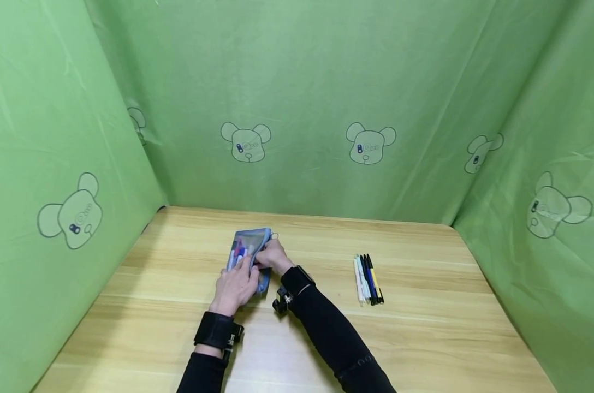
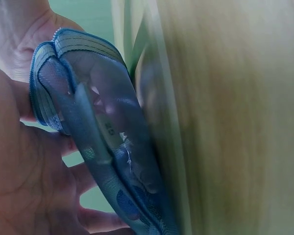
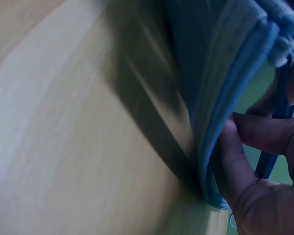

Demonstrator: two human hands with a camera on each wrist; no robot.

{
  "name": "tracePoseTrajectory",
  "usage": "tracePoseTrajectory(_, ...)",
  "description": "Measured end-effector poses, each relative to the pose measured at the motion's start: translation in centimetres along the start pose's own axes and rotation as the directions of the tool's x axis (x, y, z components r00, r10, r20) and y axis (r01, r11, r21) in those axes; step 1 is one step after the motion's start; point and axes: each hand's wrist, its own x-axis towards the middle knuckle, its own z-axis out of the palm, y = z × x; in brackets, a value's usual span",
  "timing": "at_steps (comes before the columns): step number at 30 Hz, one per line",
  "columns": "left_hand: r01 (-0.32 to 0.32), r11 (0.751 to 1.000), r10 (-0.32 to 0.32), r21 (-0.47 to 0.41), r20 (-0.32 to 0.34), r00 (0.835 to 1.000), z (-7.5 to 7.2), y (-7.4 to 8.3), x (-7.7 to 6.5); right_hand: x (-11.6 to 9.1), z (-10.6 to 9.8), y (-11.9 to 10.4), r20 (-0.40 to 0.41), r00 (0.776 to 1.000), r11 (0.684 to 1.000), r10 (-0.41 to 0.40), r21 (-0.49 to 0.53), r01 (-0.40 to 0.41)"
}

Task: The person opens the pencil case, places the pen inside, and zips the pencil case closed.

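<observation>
A blue mesh pencil case (image 1: 250, 238) stands tilted on the left half of the table, its zip undone along the right side. Pens (image 1: 238, 252) with white, blue and pink parts show through the mesh. My left hand (image 1: 235, 286) holds the case at its near side, fingers against the mesh face and thumb by the zip edge. Reaching into the opening from the right is my right hand (image 1: 273, 256). In the right wrist view, its bent fingers (image 3: 235, 156) pass inside the zip edge (image 3: 220, 122); the fingertips are hidden, so I cannot tell what they hold.
Several pens (image 1: 368, 279) lie side by side in a row on the wooden table (image 1: 425, 327), right of the case. Green curtains (image 1: 307, 82) with bear-head prints enclose the table at the back and both sides.
</observation>
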Motion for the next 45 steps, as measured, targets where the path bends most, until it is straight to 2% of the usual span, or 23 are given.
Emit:
tracePoseTrajectory(6,0.002,1.000,-0.002,0.002,-0.011,1.000,0.0,0.0,0.2,-0.2,0.0,-0.1,-0.012,1.000,0.999,-0.010,-0.035,0.010)
tracePoseTrajectory(24,0.000,0.999,0.002,0.047,-0.039,0.999,0.0,-0.1,0.4,-0.6,-0.2,-0.5,0.017,1.000,0.998,-0.010,-0.065,0.011)
tracePoseTrajectory(30,-0.011,0.999,0.012,0.043,-0.042,0.999,0.1,0.1,0.3,-0.7,-0.6,-0.8,0.068,0.998,0.998,0.015,-0.058,-0.011)
tracePoseTrajectory(37,-0.016,0.999,0.019,0.045,-0.053,0.998,0.3,0.0,0.3,-0.7,-1.0,-1.1,0.116,0.992,0.994,0.044,-0.103,-0.032)
tracePoseTrajectory(45,-0.027,0.999,0.029,0.042,-0.061,0.998,0.3,-0.1,0.3,-0.7,-2.0,-1.6,0.197,0.977,0.992,0.080,-0.109,-0.059)
